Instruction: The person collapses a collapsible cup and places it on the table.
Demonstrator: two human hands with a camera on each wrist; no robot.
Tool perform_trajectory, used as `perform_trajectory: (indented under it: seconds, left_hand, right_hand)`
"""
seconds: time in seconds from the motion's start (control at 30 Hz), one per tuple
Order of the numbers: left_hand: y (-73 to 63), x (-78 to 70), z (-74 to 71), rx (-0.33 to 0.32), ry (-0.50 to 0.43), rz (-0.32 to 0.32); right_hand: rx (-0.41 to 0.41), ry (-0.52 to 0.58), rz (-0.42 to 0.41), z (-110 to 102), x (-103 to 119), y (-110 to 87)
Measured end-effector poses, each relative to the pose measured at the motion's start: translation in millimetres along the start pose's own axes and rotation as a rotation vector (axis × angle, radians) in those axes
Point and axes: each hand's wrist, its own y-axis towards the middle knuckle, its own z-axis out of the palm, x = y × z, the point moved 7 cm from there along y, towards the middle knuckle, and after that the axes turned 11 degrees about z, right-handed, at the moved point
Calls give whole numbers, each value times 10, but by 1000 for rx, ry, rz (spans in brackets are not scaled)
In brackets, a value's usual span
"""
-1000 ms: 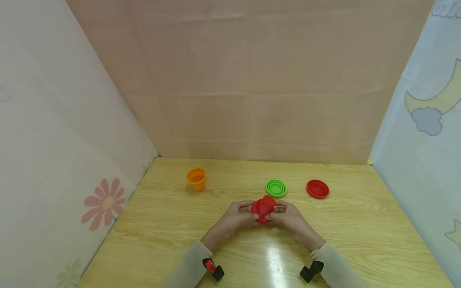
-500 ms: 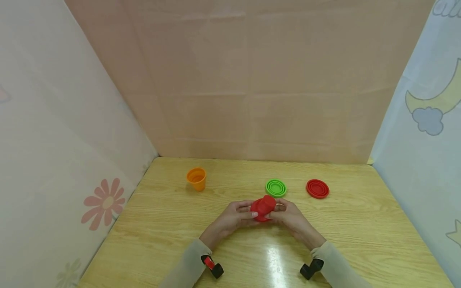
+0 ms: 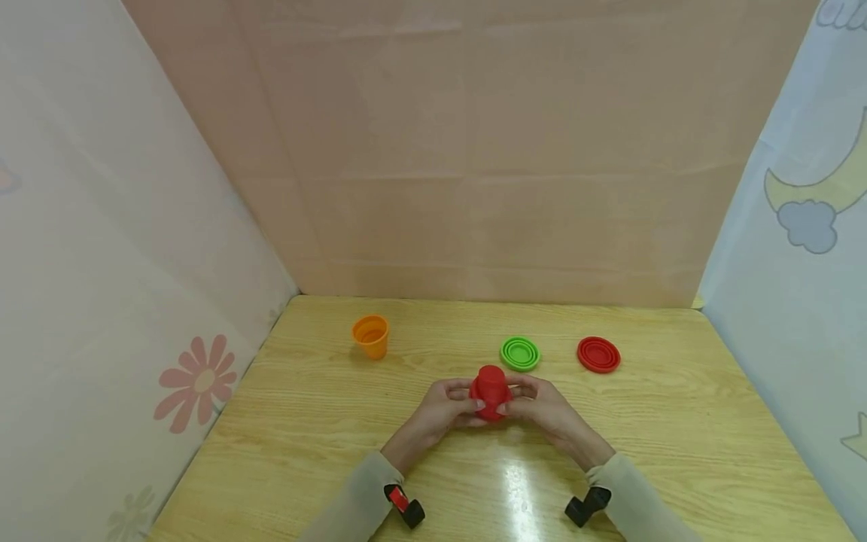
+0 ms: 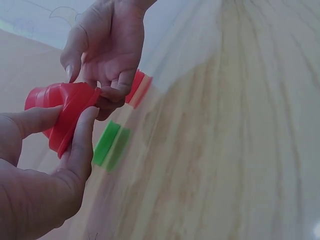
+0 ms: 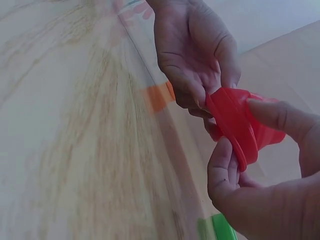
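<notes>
A red collapsible cup [image 3: 491, 385], partly extended, is held between both hands above the near middle of the table. Its narrow base points up and away, and its wide rim faces down toward the person. My left hand [image 3: 439, 410] pinches the left side, thumb on the wall and fingers at the rim, as the left wrist view shows on the cup [image 4: 65, 112]. On the opposite side my right hand [image 3: 545, 406] pinches it the same way; in the right wrist view its thumb presses the wall of the cup [image 5: 240, 122].
Behind the hands lie a flattened green collapsible cup [image 3: 519, 353] and, farther right, a flattened red one [image 3: 599, 354]. An extended orange cup [image 3: 371, 336] stands at the back left. Cloth walls border the wooden table [image 3: 305, 429] on the left, back and right.
Between the hands the red cup's base has swung from leaning right to nearly straight, pointing away from the person. Both hands have stayed in about the same place.
</notes>
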Motion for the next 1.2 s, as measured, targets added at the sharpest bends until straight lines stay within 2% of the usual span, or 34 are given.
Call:
perform_trajectory:
  seconds: [0.13, 0.47, 0.67, 0.9, 1.1, 1.2]
  left_hand:
    - [-2, -17, -10, -37, 15, -9]
    - [-34, -41, 5, -106, 119, -4]
    - [-43, -55, 19, -116, 126, 11]
    - [-34, -69, 56, -85, 68, 16]
    - [-46, -70, 61, 3, -50, -21]
    - [-42, -72, 56, 35, -81, -25]
  right_hand:
    - [11, -13, 19, -8, -27, 17]
    - [-90, -6, 18, 7, -58, 34]
    - [-127, 19, -3, 37, -37, 21]
    - [-152, 28, 4, 20, -41, 39]
    - [-70, 38, 31, 17, -35, 24]
    - [-28, 45, 36, 12, -25, 13]
